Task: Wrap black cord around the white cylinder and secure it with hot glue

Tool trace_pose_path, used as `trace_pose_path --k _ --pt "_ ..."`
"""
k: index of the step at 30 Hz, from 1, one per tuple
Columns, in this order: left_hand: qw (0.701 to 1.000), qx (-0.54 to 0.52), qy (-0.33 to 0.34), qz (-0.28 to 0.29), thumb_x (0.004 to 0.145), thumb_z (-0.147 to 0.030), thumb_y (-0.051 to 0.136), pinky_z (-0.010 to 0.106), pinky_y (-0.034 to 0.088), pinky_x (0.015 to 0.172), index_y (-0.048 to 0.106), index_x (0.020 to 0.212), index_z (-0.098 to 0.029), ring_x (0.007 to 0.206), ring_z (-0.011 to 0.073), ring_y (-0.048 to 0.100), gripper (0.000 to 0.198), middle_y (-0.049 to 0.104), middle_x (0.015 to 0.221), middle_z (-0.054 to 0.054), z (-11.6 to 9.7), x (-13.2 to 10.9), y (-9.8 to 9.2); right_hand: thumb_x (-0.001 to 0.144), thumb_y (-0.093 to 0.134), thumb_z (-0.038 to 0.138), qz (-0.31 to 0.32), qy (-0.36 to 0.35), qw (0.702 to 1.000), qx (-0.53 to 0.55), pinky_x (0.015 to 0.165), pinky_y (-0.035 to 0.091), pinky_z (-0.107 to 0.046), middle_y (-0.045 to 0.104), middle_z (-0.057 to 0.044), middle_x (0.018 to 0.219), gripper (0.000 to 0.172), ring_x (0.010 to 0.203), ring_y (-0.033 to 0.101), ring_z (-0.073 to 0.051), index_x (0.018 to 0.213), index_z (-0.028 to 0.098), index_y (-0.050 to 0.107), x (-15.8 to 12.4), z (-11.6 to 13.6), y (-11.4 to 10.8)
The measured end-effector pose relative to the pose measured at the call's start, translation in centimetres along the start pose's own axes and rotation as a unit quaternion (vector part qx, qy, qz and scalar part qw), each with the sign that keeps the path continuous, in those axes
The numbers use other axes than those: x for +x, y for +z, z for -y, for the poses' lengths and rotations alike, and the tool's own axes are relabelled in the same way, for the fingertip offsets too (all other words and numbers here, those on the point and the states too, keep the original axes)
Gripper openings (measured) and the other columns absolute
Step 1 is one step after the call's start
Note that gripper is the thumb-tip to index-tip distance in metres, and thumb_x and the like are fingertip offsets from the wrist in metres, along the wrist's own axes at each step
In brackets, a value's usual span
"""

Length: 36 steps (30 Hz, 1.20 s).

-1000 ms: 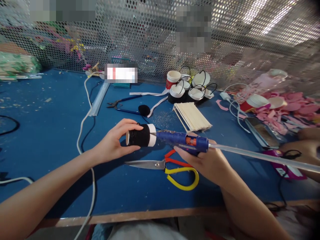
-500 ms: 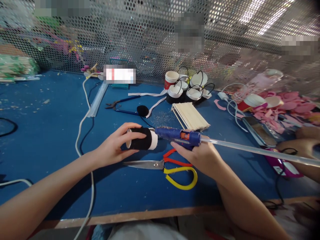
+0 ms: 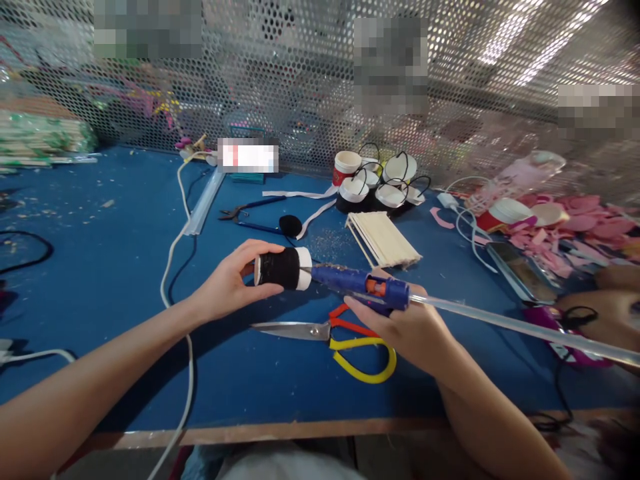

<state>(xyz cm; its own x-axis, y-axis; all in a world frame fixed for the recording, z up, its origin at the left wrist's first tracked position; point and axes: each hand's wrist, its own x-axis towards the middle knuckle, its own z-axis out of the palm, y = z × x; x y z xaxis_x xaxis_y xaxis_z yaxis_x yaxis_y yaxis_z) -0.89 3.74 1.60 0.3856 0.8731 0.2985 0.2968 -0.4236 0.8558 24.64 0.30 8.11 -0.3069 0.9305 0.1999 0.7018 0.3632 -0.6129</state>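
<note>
My left hand (image 3: 240,277) grips a small paper cup (image 3: 280,269) lying on its side, its middle wrapped in black material and a white band bare at the right end. My right hand (image 3: 405,327) is closed around a blue glue gun (image 3: 360,285), with a long clear glue stick (image 3: 500,320) running out of its back. The gun's nozzle points left and meets the white end of the cup, or nearly so. Below both hands lie scissors (image 3: 320,331) with one red and one yellow handle. Behind the cup is a black round pad (image 3: 290,225).
Pliers (image 3: 250,212), a bundle of pale sticks (image 3: 384,239) and several white cups with black loops (image 3: 393,193) sit behind my hands. A white cable (image 3: 167,280) crosses at left. Right are a phone (image 3: 520,270), pink scraps (image 3: 580,220) and another person's arm (image 3: 607,300).
The cup has turned in my left hand, whose fingers shifted back toward its left end. The gun's nozzle moved from the cup's top edge down to its white end.
</note>
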Motion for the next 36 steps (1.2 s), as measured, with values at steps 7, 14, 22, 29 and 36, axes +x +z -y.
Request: trace_pose_path --k 7,14,22,29,36 --pt "0.985 -0.122 -0.126 -0.008 0.068 -0.032 0.070 0.036 0.053 0.076 0.048 0.115 -0.022 0.086 0.0194 0.061 0.053 0.060 0.098 0.005 -0.2 0.1 0.0 0.077 0.052 0.028 0.022 -0.040 0.999 -0.017 0.048 0.047 -0.026 0.064 -0.003 0.061 0.013 0.051 0.058 -0.015 0.076 0.023 0.063 -0.5 -0.6 0.2" --pt "0.978 -0.142 -0.153 -0.014 0.068 -0.032 0.070 0.033 0.052 0.075 0.049 0.114 -0.020 0.084 0.0183 0.062 0.052 0.061 0.099 0.004 -0.3 0.2 0.2 0.070 0.059 0.029 -0.021 0.054 0.996 0.068 0.049 0.048 -0.026 0.062 -0.002 0.059 0.008 0.051 0.058 -0.015 0.071 0.020 0.061 -0.1 -0.3 0.2" --pt "0.990 -0.082 -0.109 -0.029 0.069 -0.031 0.068 0.036 0.052 0.079 0.047 0.116 -0.020 0.094 0.0206 0.060 0.052 0.059 0.106 0.007 0.0 -0.1 0.5 0.069 0.064 0.047 -0.186 0.129 0.959 0.169 0.047 0.044 -0.023 0.061 0.000 0.062 0.032 0.052 0.055 -0.012 0.076 0.016 0.058 2.8 -4.7 -2.1" --pt "0.993 -0.057 -0.101 -0.032 0.071 -0.034 0.067 0.033 0.052 0.075 0.046 0.118 -0.020 0.093 0.0206 0.059 0.053 0.058 0.106 0.007 -0.2 0.0 0.2 0.075 0.051 0.054 -0.162 0.211 0.959 -0.098 0.047 0.038 -0.024 0.058 -0.004 0.050 0.040 0.047 0.053 -0.013 0.069 0.015 0.054 6.8 -9.7 -3.8" --pt "0.992 -0.065 -0.101 -0.034 0.070 -0.034 0.068 0.033 0.052 0.077 0.046 0.117 -0.021 0.093 0.0204 0.059 0.054 0.056 0.107 0.007 -0.3 -0.1 0.4 0.079 0.040 0.061 -0.123 0.210 0.921 -0.305 0.058 0.039 -0.031 0.066 -0.015 0.076 0.054 0.073 0.061 -0.026 0.075 0.013 0.066 7.1 -11.6 -1.9"
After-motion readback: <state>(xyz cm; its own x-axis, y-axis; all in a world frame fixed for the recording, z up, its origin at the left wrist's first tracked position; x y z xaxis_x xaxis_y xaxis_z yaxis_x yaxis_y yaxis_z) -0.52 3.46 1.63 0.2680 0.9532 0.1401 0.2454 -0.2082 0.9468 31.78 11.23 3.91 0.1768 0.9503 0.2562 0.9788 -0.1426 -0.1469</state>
